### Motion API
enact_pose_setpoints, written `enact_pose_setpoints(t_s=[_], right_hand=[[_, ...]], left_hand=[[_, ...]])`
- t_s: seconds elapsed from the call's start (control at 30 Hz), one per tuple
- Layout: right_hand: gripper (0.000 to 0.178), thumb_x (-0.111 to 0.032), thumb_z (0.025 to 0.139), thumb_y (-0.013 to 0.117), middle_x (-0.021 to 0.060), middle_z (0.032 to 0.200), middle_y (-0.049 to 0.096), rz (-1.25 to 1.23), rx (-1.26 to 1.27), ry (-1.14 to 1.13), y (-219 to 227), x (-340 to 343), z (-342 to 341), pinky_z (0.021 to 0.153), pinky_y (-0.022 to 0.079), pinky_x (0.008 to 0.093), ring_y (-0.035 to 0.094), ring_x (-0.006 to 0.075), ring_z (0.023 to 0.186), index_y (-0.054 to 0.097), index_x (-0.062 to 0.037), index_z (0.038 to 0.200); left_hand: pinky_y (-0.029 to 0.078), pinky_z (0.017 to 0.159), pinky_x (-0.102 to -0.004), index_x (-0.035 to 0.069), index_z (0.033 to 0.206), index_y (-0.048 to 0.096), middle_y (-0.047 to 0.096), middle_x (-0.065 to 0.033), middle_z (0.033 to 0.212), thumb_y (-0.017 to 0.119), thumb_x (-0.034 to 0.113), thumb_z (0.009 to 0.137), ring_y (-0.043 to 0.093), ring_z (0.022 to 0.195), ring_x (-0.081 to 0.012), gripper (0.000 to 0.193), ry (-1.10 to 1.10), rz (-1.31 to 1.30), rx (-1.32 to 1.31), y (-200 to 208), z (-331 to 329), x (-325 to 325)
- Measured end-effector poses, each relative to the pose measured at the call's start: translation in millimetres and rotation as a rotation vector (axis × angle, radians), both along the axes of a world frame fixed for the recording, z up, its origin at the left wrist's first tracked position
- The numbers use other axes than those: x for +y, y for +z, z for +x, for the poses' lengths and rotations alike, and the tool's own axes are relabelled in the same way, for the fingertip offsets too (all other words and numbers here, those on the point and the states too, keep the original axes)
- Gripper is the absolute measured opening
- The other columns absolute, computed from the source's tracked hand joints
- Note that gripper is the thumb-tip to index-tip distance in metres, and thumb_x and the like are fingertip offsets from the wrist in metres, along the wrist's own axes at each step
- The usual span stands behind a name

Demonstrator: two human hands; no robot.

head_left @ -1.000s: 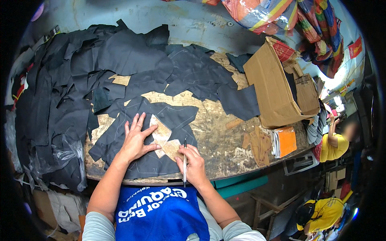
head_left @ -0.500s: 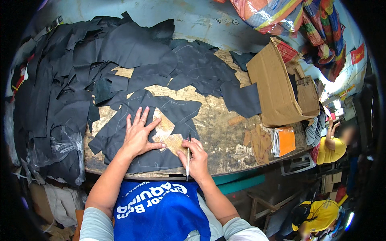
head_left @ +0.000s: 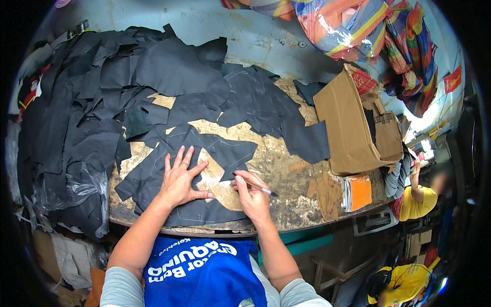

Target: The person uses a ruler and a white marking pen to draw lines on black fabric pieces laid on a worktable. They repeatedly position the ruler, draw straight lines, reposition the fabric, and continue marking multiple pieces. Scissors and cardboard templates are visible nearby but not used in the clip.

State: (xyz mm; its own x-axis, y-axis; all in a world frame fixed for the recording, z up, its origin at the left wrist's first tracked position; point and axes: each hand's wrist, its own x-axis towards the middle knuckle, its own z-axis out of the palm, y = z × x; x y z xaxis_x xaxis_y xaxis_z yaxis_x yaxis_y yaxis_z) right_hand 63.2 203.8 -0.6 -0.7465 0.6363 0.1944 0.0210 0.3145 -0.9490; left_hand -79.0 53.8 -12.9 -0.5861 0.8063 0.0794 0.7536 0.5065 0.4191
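A tan, shiny pattern template [head_left: 225, 193] with a narrow middle lies on a dark sheet of leather-like material [head_left: 153, 176] with thin pale lines drawn on it. My left hand [head_left: 180, 178] presses down at the template's left side, fingers spread, thumb and forefinger against it. At its right edge, my right hand [head_left: 254, 200] is closed around a pen [head_left: 261, 188]. The pen's back end points right, and its tip is by the template's upper right edge.
Overlapping dark pieces [head_left: 169, 61] cover the worn wooden table [head_left: 291, 197] at left and back. A cardboard box [head_left: 348, 123] stands at right, near brown templates [head_left: 327, 195] and an orange-topped stack [head_left: 357, 192]. Two people in yellow [head_left: 417, 202] are farther right.
The pen has swung from pointing down toward me to lying more level, its back end to the right. My right hand has turned with it; my left hand stays on the template.
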Motion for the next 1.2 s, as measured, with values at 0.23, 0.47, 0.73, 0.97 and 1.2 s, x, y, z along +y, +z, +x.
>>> enact_pose_setpoints(t_s=[0.23,0.47,0.73,0.97,1.2], right_hand=[[0.016,-0.013,0.090,0.061,0.0098,0.075,0.066,0.189,-0.125,-0.036,-19,-1,-21,0.058,0.050,0.0260,0.065,0.0151,0.065,0.061,0.0028,0.089],[0.005,-0.007,0.082,0.063,0.0152,0.076,0.064,0.654,-0.108,0.032,-2,-13,-24,0.062,0.050,0.0383,0.063,0.0325,0.069,0.062,-0.0025,0.080],[0.017,-0.008,0.084,0.060,0.0153,0.070,0.065,0.472,-0.130,-0.084,-3,-3,-15,0.057,0.050,0.0361,0.063,0.0320,0.060,0.062,0.0027,0.070],[0.018,-0.012,0.095,0.052,0.0102,0.073,0.063,-0.109,0.047,-0.205,-20,-2,20,0.059,0.054,0.0263,0.065,0.0162,0.066,0.055,0.0057,0.091],[0.015,-0.009,0.096,0.050,0.0101,0.071,0.060,-0.182,0.199,-0.187,-42,-15,40,0.066,0.055,0.0278,0.066,0.0178,0.067,0.052,0.0048,0.092]], left_hand=[[0.011,0.108,-0.0618,0.024,0.127,0.058,0.026,-0.0209,0.149,0.072,0.070,0.053,0.016,0.140,-0.0380,0.088,-0.011,0.012,0.009,-1,0,-1],[0.009,0.108,-0.0615,0.024,0.127,0.057,0.025,-0.0201,0.149,0.073,0.070,0.052,0.015,0.140,-0.0371,0.089,-0.007,-0.006,-0.003,-2,-1,0],[0.009,0.109,-0.0606,0.024,0.128,0.057,0.024,-0.0203,0.150,0.073,0.069,0.051,0.015,0.141,-0.0370,0.091,0.002,-0.017,-0.005,0,-1,1],[0.008,0.105,-0.0668,0.025,0.129,0.055,0.022,-0.0206,0.150,0.078,0.064,0.049,0.015,0.141,-0.0365,0.092,0.006,-0.055,-0.062,11,-2,-8],[0.009,0.107,-0.0638,0.017,0.131,0.054,0.025,-0.0198,0.150,0.083,0.052,0.046,0.019,0.141,-0.0325,0.096,0.316,-0.127,-0.130,15,-19,-100]])
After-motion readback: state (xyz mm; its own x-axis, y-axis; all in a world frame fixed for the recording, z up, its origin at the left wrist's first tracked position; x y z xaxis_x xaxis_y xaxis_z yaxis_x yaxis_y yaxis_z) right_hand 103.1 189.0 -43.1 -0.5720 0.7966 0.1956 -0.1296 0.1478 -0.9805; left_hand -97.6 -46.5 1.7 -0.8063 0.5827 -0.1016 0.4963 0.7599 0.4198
